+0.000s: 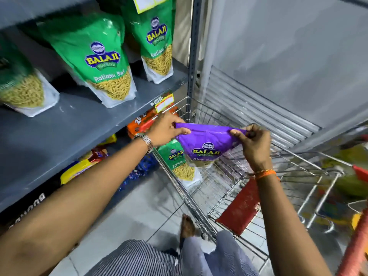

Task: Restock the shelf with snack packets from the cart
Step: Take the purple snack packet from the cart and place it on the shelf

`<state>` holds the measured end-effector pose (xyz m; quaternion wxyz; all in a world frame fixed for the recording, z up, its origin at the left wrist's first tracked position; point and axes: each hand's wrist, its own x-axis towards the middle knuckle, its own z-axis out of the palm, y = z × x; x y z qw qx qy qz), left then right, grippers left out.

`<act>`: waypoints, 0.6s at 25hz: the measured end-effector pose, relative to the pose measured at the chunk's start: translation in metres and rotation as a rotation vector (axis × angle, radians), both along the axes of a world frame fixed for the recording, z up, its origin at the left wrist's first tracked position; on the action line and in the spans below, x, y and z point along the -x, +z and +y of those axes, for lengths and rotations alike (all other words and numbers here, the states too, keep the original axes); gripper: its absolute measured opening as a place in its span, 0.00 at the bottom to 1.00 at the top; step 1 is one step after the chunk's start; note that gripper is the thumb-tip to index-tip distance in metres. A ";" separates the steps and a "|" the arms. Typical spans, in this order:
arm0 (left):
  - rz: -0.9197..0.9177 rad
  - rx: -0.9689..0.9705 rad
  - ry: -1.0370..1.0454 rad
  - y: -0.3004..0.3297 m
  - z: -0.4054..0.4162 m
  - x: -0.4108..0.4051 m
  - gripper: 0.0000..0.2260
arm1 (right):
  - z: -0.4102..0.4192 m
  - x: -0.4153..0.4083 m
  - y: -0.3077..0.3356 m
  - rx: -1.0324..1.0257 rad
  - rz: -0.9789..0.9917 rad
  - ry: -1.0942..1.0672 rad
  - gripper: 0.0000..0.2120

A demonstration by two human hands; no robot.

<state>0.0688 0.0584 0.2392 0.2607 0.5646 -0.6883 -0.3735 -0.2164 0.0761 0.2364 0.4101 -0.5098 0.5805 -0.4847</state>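
Note:
A purple Balaji snack packet (207,144) hangs over the wire cart (294,156), held by its top edge at both corners. My left hand (167,129) pinches the left corner and my right hand (252,142) pinches the right corner. A green Balaji Ratlami Sev packet (180,162) stands inside the cart at its left side, partly behind the purple one. On the grey shelf (69,124) to the left stand three green Ratlami Sev packets (103,60), spaced apart.
The shelf upright (192,46) stands just beyond the cart's far corner. A lower shelf holds orange, yellow and blue packs (139,124). The cart's red seat flap (241,208) is folded down near me. A shutter wall (278,56) is behind.

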 end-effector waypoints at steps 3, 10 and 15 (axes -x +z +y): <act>0.068 0.081 0.183 0.035 0.012 -0.030 0.09 | -0.020 -0.036 0.032 0.117 -0.104 0.028 0.14; 0.461 0.194 0.570 0.097 0.076 -0.114 0.07 | -0.041 -0.162 0.092 0.282 -0.282 0.224 0.13; 0.594 0.325 0.853 0.119 0.138 -0.186 0.05 | -0.029 -0.271 0.116 0.318 -0.346 0.465 0.14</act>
